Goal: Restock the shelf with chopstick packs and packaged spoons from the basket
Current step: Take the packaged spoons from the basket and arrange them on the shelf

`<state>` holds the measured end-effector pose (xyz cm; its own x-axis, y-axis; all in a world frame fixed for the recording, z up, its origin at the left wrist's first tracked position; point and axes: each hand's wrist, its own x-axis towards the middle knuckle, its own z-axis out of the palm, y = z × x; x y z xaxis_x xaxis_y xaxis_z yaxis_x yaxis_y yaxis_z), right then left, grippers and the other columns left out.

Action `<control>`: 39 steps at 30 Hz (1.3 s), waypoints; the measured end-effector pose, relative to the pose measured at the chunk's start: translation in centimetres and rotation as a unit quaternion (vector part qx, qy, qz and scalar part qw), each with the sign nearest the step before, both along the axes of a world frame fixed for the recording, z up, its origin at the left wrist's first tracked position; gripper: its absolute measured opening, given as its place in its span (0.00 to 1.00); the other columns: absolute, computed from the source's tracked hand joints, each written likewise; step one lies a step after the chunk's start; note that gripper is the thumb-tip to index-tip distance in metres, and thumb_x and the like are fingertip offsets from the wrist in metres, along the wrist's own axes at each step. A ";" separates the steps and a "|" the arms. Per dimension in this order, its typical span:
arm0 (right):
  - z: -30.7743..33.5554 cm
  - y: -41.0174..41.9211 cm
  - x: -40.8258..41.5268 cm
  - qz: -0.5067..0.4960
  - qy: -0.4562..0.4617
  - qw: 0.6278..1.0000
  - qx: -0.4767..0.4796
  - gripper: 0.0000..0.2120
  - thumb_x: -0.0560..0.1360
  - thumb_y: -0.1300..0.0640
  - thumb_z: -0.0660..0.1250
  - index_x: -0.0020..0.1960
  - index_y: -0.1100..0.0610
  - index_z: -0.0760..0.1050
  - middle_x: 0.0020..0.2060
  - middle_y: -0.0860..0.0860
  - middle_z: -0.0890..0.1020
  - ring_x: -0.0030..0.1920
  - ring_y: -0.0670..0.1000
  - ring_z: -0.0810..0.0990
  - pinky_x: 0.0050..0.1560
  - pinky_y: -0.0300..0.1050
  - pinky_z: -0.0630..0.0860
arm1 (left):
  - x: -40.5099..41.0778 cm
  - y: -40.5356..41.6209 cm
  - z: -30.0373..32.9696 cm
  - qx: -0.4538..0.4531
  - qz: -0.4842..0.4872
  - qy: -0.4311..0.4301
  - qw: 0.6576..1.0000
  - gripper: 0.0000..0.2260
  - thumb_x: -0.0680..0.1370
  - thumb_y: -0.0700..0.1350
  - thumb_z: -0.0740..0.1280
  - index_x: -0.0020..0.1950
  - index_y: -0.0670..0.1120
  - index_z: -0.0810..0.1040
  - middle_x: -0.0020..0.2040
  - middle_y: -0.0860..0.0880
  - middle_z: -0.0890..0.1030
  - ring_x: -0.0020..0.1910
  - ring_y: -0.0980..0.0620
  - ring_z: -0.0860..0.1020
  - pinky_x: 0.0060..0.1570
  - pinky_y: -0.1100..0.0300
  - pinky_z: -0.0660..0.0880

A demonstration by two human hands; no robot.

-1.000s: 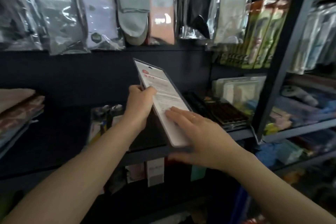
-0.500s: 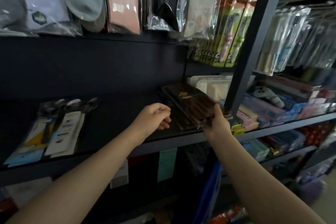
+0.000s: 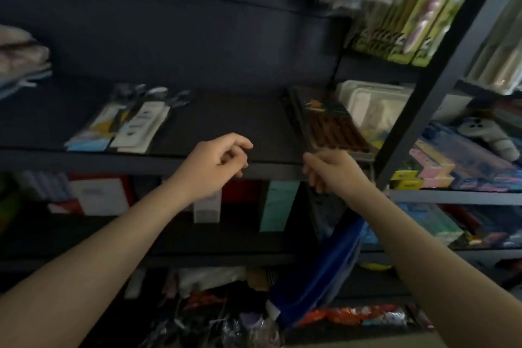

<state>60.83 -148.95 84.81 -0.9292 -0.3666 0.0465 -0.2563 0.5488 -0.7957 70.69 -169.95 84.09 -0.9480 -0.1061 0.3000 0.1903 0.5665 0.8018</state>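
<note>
Both hands drawn back off flat glossy chopstick pack, left hand loosely curled, empty, right hand likewise.

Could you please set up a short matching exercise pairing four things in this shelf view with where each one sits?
Things:
1. chopstick packs
2. packaged spoons
3. blue basket
4. green packets

Places:
A. left part of the middle shelf
B. below the right forearm
C. upper right, standing upright
D. right end of the middle shelf, beyond the right hand

Pairs: 1-D, 2-A, 3-B, 4-C
</note>
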 end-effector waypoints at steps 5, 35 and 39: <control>-3.9 -9.1 3.7 0.199 0.025 0.978 0.065 0.15 0.79 0.55 0.59 0.42 0.62 0.78 0.30 0.50 0.80 0.30 0.49 0.78 0.34 0.37 0.73 | 8.2 -5.2 -5.8 -0.007 0.108 -0.066 0.992 0.10 0.78 0.40 0.62 0.55 0.53 0.73 0.42 0.55 0.79 0.40 0.57 0.80 0.41 0.70 0.74; -43.6 -53.4 36.9 0.387 -0.213 0.830 0.341 0.24 0.79 0.45 0.57 0.68 0.59 0.67 0.65 0.54 0.72 0.63 0.54 0.72 0.62 0.47 0.69 | 48.1 -38.6 -29.8 -0.037 0.273 -0.260 0.926 0.15 0.76 0.38 0.60 0.62 0.44 0.75 0.52 0.47 0.81 0.49 0.58 0.74 0.44 0.79 0.67; -47.4 -54.7 35.7 0.453 -0.081 0.762 0.456 0.22 0.78 0.47 0.58 0.67 0.58 0.66 0.65 0.59 0.72 0.63 0.59 0.73 0.63 0.51 0.70 | 47.8 -39.5 -32.0 -0.070 0.269 -0.238 0.931 0.14 0.75 0.42 0.58 0.57 0.44 0.77 0.45 0.48 0.82 0.45 0.56 0.72 0.39 0.75 0.65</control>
